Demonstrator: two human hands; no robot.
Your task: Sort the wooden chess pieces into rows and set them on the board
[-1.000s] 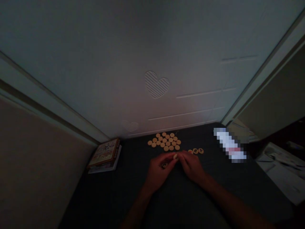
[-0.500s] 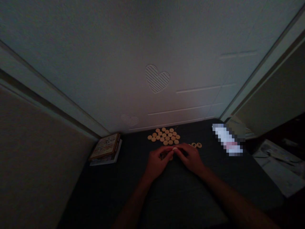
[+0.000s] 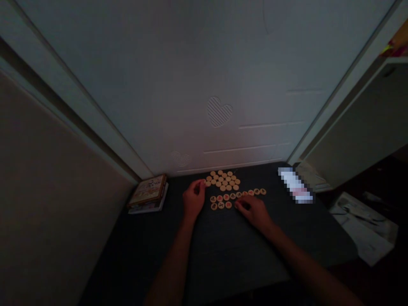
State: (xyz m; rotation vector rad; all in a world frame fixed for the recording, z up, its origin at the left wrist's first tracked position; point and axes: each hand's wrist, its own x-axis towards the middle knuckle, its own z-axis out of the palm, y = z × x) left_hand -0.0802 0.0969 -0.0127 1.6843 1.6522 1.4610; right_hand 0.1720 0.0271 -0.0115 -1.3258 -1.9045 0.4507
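Several round wooden xiangqi pieces [image 3: 224,182] lie in a loose cluster near the back of the dark table, their tops looking blank. In front of them runs a row of pieces [image 3: 233,196] with red or black characters facing up. A shorter row of marked pieces [image 3: 221,205] lies nearer to me. My left hand [image 3: 194,197] is at the cluster's left edge, thumb and fingers pinched on a piece there. At the right end of the shorter row, my right hand [image 3: 256,211] is closed with its fingertips on another piece, partly covering it.
Stacked books [image 3: 148,193] sit at the table's left back. A bright, pixelated object [image 3: 295,185] lies on the right side. A white wall with embossed hearts [image 3: 219,111] rises behind the table [image 3: 236,255]. Beyond the right edge, pale papers or boxes [image 3: 366,225] lie lower down.
My hands were together in front of the cluster and have parted. The left went left and back to the cluster's edge, the right slightly right, uncovering the rows. The view has shifted a little.
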